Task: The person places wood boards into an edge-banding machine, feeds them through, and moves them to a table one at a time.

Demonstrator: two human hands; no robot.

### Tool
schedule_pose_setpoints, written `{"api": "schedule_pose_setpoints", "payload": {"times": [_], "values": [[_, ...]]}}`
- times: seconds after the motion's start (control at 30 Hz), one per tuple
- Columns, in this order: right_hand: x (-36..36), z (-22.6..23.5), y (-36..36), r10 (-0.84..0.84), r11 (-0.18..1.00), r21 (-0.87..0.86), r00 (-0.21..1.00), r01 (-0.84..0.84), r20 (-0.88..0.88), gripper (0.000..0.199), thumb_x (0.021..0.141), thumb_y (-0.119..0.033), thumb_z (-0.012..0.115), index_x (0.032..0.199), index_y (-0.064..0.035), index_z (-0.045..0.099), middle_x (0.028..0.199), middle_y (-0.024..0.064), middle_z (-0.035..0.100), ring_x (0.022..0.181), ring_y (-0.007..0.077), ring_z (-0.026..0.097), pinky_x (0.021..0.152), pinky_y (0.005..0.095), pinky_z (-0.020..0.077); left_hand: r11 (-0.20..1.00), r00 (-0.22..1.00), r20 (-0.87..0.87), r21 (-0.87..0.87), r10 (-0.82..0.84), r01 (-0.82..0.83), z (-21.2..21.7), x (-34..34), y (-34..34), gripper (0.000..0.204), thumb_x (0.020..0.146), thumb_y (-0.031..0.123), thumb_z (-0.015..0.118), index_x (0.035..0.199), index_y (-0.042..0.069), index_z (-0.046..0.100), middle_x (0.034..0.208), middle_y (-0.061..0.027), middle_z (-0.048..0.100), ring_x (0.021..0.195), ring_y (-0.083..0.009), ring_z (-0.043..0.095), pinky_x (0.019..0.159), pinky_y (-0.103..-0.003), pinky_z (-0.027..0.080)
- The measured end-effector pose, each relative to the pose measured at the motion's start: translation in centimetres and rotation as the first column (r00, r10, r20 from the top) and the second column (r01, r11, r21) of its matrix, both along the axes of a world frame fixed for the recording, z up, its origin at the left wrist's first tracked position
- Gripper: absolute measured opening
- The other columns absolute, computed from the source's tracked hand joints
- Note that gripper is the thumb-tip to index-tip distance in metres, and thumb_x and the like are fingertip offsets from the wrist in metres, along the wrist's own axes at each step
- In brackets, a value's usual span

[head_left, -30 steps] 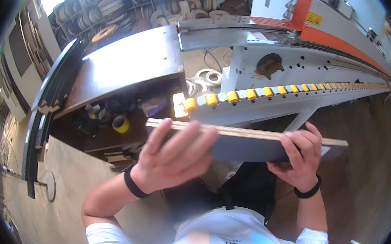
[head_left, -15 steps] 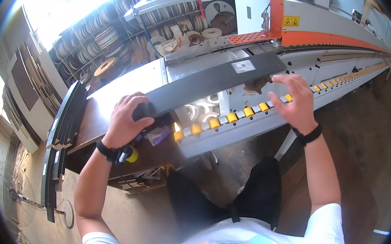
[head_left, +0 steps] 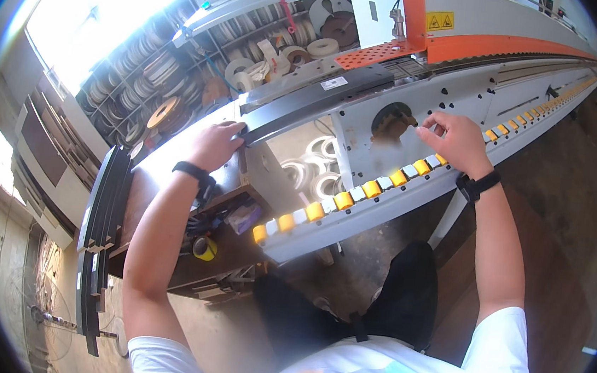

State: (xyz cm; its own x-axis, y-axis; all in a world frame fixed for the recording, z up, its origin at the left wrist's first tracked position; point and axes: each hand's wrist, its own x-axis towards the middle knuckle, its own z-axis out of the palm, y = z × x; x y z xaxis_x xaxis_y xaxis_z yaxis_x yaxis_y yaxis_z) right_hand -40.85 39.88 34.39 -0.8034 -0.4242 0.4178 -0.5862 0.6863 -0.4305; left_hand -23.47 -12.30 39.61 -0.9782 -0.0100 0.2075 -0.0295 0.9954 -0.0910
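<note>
A long dark grey board (head_left: pixel 298 105) with a white label lies along the machine's infeed edge, its far end at the orange guard. My left hand (head_left: pixel 218 145) is at the board's near left end, thumb and fingers closed on the corner. Off to the right, my right hand (head_left: pixel 456 142) hovers over the roller rail, apart from the board. Its fingers are half curled, with a gap to the thumb and nothing seen between them.
A rail of yellow rollers (head_left: pixel 343 200) runs along the machine's near side. The orange perforated guard (head_left: pixel 377 56) stands at the board's far end. Stacked dark strips (head_left: pixel 104 201) lie at the left beside the brown table. Rolls of edge banding (head_left: pixel 166 112) fill a rack behind.
The board has moved away from me and down onto the machine's edge. My left hand moved with its end, farther forward and right. My right hand's fingers have curled in.
</note>
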Motion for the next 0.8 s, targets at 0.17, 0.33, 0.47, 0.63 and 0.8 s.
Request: {"api": "schedule_pose_setpoints", "payload": {"times": [0.17, 0.33, 0.47, 0.63, 0.8], "values": [[1.0, -0.5, -0.1, -0.024, 0.998, -0.067, 0.996, 0.019, -0.084, 0.035, 0.102, -0.049, 0.077, 0.101, -0.0138, 0.083, 0.077, 0.006, 0.075, 0.074, 0.0264, 0.075, 0.068, 0.0395, 0.0548, 0.988, 0.997, 0.036, -0.14, 0.071, -0.065, 0.7, -4.3, 1.8, 0.04, 0.109, 0.03, 0.069, 0.146, 0.017, 0.075, 0.135, -0.0112, 0.08, 0.119, -0.0377, 0.076, 0.099, -0.05, 0.061], [1.3, -1.8, 0.3, 0.007, 0.992, -0.122, 0.993, -0.022, -0.122, 0.033, 0.101, -0.047, 0.079, 0.101, -0.0138, 0.084, 0.079, 0.0057, 0.077, 0.073, 0.0238, 0.075, 0.067, 0.0365, 0.0541, 0.971, 1.0, 0.006, -0.24, 0.004, -0.002, 0.6, -6.9, 2.6, 0.037, 0.112, 0.034, 0.065, 0.144, 0.021, 0.077, 0.127, -0.01, 0.08, 0.11, -0.0362, 0.079, 0.091, -0.049, 0.062], [1.3, -1.6, 0.5, 0.072, 0.977, -0.19, 0.991, -0.093, -0.116, 0.034, 0.1, -0.048, 0.08, 0.102, -0.0139, 0.085, 0.078, 0.003, 0.078, 0.072, 0.02, 0.076, 0.066, 0.0339, 0.0538, 0.946, 0.997, 0.015, -0.318, 0.074, -0.065, 0.1, -8.4, 4.1, 0.033, 0.114, 0.036, 0.065, 0.14, 0.021, 0.078, 0.114, -0.008, 0.079, 0.102, -0.0338, 0.08, 0.083, -0.049, 0.062], [1.6, -0.8, 0.6, 0.12, 0.963, -0.238, 0.991, -0.129, -0.053, 0.035, 0.099, -0.046, 0.081, 0.102, -0.0119, 0.084, 0.079, 0.0038, 0.078, 0.072, 0.0176, 0.075, 0.067, 0.032, 0.0546, 0.947, 0.993, 0.05, -0.31, 0.106, -0.085, 0.0, -9.7, 5.4, 0.026, 0.11, 0.031, 0.068, 0.128, 0.018, 0.08, 0.112, -0.0078, 0.079, 0.1, -0.033, 0.081, 0.081, -0.049, 0.062], [1.5, -0.7, 0.5, 0.117, 0.955, -0.271, 0.993, -0.119, -0.025, 0.034, 0.097, -0.046, 0.082, 0.102, -0.0125, 0.085, 0.077, 0.0036, 0.077, 0.071, 0.0173, 0.075, 0.067, 0.0321, 0.0548, 0.941, 0.999, 0.002, -0.335, 0.051, -0.048, -0.7, -11.4, 6.9, 0.024, 0.105, 0.033, 0.072, 0.116, 0.014, 0.08, 0.112, -0.0101, 0.079, 0.101, -0.0342, 0.081, 0.083, -0.049, 0.064]]}}
